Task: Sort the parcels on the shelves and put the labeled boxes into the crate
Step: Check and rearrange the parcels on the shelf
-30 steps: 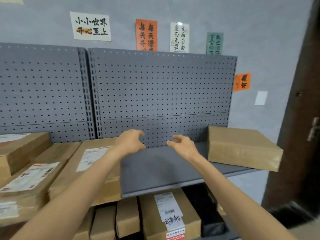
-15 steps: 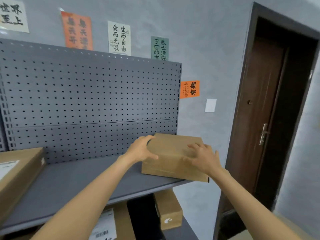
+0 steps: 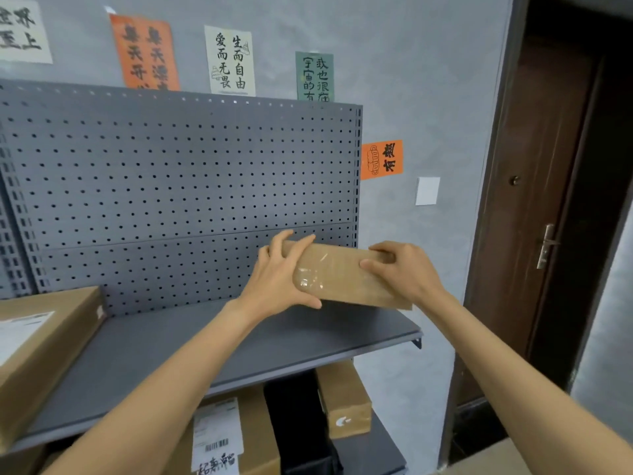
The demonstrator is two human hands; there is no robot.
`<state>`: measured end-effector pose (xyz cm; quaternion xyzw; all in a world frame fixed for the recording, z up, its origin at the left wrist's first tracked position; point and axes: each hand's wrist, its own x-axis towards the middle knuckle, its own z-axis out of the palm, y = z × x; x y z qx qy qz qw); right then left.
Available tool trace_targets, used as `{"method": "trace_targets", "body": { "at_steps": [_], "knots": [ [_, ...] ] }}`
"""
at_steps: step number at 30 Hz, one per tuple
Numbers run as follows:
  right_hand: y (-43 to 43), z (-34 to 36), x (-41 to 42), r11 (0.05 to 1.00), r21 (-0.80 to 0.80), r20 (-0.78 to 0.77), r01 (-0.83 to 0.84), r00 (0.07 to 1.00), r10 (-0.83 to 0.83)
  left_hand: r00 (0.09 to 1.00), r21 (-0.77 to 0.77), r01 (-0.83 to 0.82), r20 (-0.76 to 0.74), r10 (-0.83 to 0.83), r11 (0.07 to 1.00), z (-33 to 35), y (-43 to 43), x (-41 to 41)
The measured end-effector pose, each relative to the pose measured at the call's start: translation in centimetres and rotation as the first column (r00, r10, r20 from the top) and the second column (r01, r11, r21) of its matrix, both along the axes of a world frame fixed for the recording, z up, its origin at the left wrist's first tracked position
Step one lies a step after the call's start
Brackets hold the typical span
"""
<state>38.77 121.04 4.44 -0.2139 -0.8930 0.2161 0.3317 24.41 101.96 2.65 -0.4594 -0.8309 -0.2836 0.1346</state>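
- Head view: the cardboard box (image 3: 342, 275) at the right end of the upper shelf (image 3: 239, 341) is up! Half a second ago it lay flat; now it is tipped toward the camera, taped face showing.
- The left hand (image 3: 277, 279) grips its left end, fingers curled over the top edge. The right hand (image 3: 407, 272) clamps the right end the same way.
- Whether its lower edge touches the shelf cannot be told.
- No label shows on this face, so it likely needs another turn before the crate decision.
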Motion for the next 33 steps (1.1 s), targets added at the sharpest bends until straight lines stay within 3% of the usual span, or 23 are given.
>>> {"method": "trace_targets", "body": {
  "at_steps": [3,6,12,15,17,20,23,26,30,33],
  "knots": [
    [-1.0,2.7,-0.9,0.999,0.004,-0.092,-0.039,0.995,0.039,0.978,-0.064,-0.083,-0.196,0.069,0.995,1.9,-1.7,-0.5],
    [-2.4,3.8,-1.8,0.996,0.053,-0.159,-0.076,0.984,0.084,0.974,0.0,-0.141,-0.178,0.139,0.99,3.1,-3.9,-1.2],
    [-4.9,3.8,-2.1,0.953,-0.118,-0.391,-0.279,0.895,0.214,0.973,0.131,-0.191,0.153,0.171,0.973,5.3,-7.9,-2.9],
    [-5.3,2.7,-2.6,0.907,-0.298,-0.417,-0.296,0.896,0.155,0.92,0.29,-0.242,0.372,0.124,0.926,6.2,-9.7,-3.0],
    [-5.5,1.5,-3.4,0.855,-0.43,-0.394,-0.289,0.912,0.11,0.837,0.418,-0.269,0.547,-0.004,0.868,6.3,-10.9,-3.0],
    [-5.6,-0.6,-4.8,0.717,-0.617,-0.37,-0.325,0.924,0.101,0.636,0.56,-0.329,0.726,-0.26,0.76,6.1,-12.4,-2.9],
    [-6.7,-2.3,-6.0,0.563,-0.743,-0.318,-0.361,0.931,0.177,0.497,0.609,-0.36,0.766,-0.407,0.706,5.5,-13.3,-3.0],
    [-8.8,-3.1,-7.0,0.389,-0.806,-0.339,-0.446,0.887,0.314,0.42,0.625,-0.369,0.772,-0.477,0.688,4.7,-13.8,-2.7],
    [-10.7,-3.3,-8.2,0.03,-0.808,-0.576,-0.588,0.8,0.164,0.348,0.653,-0.418,0.757,-0.553,0.632,3.4,-13.9,-2.3],
    [-12.7,-3.3,-9.2,-0.055,-0.798,-0.598,-0.601,0.777,0.196,0.264,0.69,-0.489,0.7,-0.663,0.533,2.4,-13.1,-1.7]
  ]
}}
